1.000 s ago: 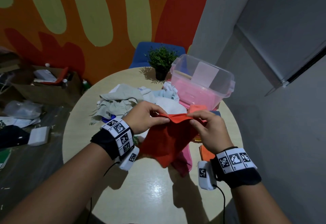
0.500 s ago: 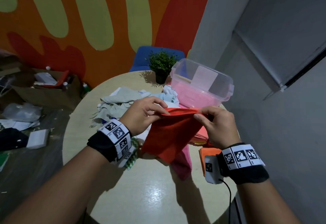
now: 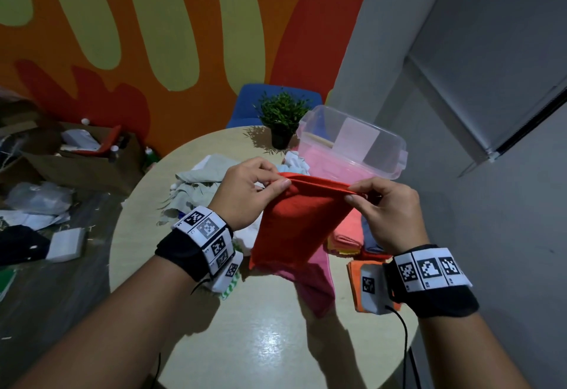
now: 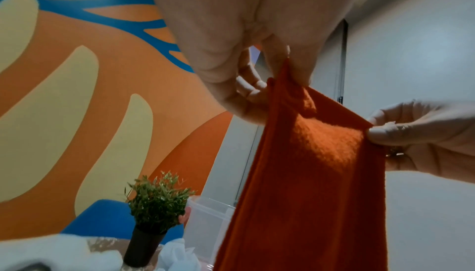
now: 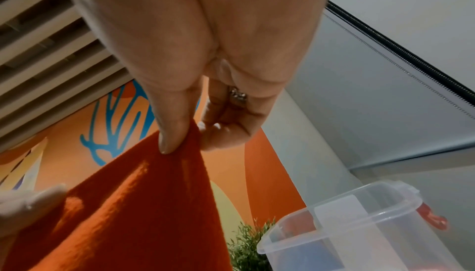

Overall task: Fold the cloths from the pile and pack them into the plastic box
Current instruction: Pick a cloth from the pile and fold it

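Note:
A red cloth [image 3: 299,223] hangs doubled over above the round table [image 3: 270,342]. My left hand [image 3: 245,195] pinches its top left corner and my right hand [image 3: 383,207] pinches the top right corner, the folded edge stretched between them. The wrist views show the same red cloth [image 4: 308,174] [image 5: 123,214] pinched between thumb and fingers. Behind it stands the clear plastic box [image 3: 352,143] with pink cloth inside. The pile of pale cloths [image 3: 199,183] lies to the left of my hands. A pink cloth [image 3: 313,281] lies on the table under the red one.
A stack of folded coloured cloths [image 3: 346,235] and an orange folded cloth [image 3: 356,278] lie by my right wrist. A small potted plant [image 3: 282,118] stands at the table's far edge before a blue chair [image 3: 245,103]. Cardboard boxes and clutter [image 3: 70,155] cover the floor at left.
Both hands have lifted the red cloth higher and moved apart, pulling its top edge taut and straight. The cloth now hangs doubled with its edges aligned.

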`<state>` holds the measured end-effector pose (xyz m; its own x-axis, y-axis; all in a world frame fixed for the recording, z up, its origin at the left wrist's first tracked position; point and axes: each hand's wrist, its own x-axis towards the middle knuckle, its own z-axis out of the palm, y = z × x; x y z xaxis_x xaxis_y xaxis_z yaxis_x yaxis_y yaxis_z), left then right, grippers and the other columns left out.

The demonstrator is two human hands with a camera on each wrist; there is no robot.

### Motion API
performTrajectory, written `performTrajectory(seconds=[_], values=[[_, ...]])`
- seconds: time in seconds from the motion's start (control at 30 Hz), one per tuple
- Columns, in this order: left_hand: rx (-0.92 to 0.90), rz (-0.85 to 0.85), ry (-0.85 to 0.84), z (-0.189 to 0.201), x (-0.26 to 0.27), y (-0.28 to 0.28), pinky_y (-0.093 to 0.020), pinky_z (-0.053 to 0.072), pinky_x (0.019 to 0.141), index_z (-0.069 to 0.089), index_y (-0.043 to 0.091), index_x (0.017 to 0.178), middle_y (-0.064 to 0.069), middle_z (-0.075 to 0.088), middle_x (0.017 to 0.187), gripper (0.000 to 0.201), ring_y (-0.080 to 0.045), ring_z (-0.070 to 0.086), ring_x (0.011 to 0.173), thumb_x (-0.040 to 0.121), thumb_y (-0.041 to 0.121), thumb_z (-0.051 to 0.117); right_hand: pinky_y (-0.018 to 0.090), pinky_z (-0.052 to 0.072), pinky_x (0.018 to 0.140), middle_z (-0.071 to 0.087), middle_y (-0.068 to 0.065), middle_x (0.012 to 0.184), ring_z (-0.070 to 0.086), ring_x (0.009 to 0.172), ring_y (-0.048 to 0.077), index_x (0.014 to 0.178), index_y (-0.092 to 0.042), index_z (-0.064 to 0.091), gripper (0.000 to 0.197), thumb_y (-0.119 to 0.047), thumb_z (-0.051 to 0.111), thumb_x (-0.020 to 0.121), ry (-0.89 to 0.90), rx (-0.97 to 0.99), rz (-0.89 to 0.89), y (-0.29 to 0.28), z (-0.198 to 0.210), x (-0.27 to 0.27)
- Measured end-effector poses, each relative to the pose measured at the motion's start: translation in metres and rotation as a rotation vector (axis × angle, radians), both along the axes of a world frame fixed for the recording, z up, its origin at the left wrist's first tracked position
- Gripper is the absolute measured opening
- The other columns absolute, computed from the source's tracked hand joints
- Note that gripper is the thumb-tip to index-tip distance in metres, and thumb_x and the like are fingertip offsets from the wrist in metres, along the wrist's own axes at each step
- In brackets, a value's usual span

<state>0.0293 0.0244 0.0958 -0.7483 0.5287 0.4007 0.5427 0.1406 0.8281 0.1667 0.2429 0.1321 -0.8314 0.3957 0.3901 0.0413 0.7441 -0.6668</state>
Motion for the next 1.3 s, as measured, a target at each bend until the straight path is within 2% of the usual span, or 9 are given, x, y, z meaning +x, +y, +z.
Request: performTrajectory(seconds=[0.2,0.33,0.43,0.67,0.77,0.97,1.13,1.23,1.3], values=[[0.128,0.075,0.22,0.018,0.001,0.0,-0.019,0.054,0.075,0.079,0.013,0.096,0.005,0.075,0.088,0.012,0.0,0.067,0.079,0.085,0.015,0.077,0.022,0.053,0.067,0.071,-0.011,0.073,0.066,0.068,0.012,0.077,-0.031,0.07,0.022,-0.014,0.084,0.075,0.067,-0.059,0.001,0.0,0.012,0.002],[0.08,0.113,0.254,0.023,-0.002,-0.003,-0.018,0.055,0.071,0.076,0.017,0.104,0.005,0.073,0.082,0.019,-0.003,0.067,0.073,0.085,0.022,0.077,0.016,0.051,0.071,0.069,-0.008,0.08,0.063,0.072,0.007,0.097,-0.027,0.071,0.026,-0.013,0.082,0.078,0.091,-0.138,0.021,0.0,0.018,0.004],[0.048,0.082,0.243,0.023,-0.005,-0.004,-0.01,0.05,0.073,0.077,0.018,0.103,0.005,0.073,0.083,0.017,0.002,0.065,0.076,0.085,0.02,0.077,0.027,0.056,0.074,0.071,-0.012,0.08,0.067,0.075,0.009,0.089,-0.032,0.071,0.019,-0.016,0.079,0.082,0.061,-0.103,0.011,0.001,0.02,0.003],[-0.1,0.051,0.073,0.004,-0.021,0.021,-0.038,0.058,0.077,0.074,0.02,0.095,0.003,0.074,0.084,0.008,-0.013,0.068,0.078,0.087,0.018,0.075,0.048,0.058,0.079,0.071,-0.004,0.077,0.068,0.074,0.016,0.088,-0.03,0.062,0.021,-0.009,0.066,0.092,-0.041,-0.179,-0.01,0.016,-0.001,-0.018],[-0.072,0.072,0.119,0.019,-0.023,0.027,-0.027,0.056,0.083,0.074,0.018,0.113,0.005,0.074,0.094,0.025,-0.003,0.065,0.082,0.088,0.015,0.073,0.031,0.058,0.085,0.073,0.0,0.092,0.068,0.08,0.004,0.104,-0.03,0.064,0.035,0.002,0.062,0.091,-0.023,-0.187,-0.005,0.021,0.009,-0.021],[0.018,-0.172,-0.009,0.044,-0.005,0.012,-0.028,0.058,0.073,0.077,0.013,0.094,0.006,0.073,0.085,0.007,-0.008,0.07,0.08,0.088,0.012,0.074,0.02,0.053,0.07,0.073,-0.005,0.072,0.068,0.073,0.006,0.067,-0.015,0.063,0.037,0.019,0.05,0.076,0.051,-0.344,0.118,0.007,0.034,0.005],[-0.492,-0.42,-0.287,-0.02,0.02,-0.012,-0.028,0.057,0.071,0.075,0.021,0.087,0.003,0.074,0.073,0.004,-0.01,0.068,0.067,0.084,0.02,0.078,0.015,0.043,0.057,0.063,-0.008,0.055,0.056,0.054,-0.003,0.059,-0.016,0.06,0.02,-0.004,0.052,0.073,-0.394,-0.319,0.197,-0.014,-0.031,0.037],[-0.839,-0.611,-0.421,-0.079,0.049,-0.022,-0.02,0.048,0.065,0.071,0.026,0.081,-0.001,0.075,0.077,0.009,-0.004,0.062,0.064,0.083,0.023,0.079,0.025,0.043,0.062,0.055,-0.009,0.056,0.053,0.057,0.005,0.056,-0.022,0.053,0.029,-0.007,0.054,0.08,-0.777,-0.158,0.308,-0.025,-0.095,0.052],[-0.954,-0.682,-0.492,-0.108,0.065,-0.028,-0.019,0.048,0.067,0.07,0.028,0.08,-0.001,0.075,0.08,0.011,-0.004,0.064,0.068,0.082,0.024,0.08,0.018,0.042,0.061,0.058,-0.006,0.064,0.055,0.065,0.01,0.057,-0.025,0.053,0.031,-0.008,0.053,0.083,-0.942,-0.111,0.359,-0.033,-0.127,0.062]])
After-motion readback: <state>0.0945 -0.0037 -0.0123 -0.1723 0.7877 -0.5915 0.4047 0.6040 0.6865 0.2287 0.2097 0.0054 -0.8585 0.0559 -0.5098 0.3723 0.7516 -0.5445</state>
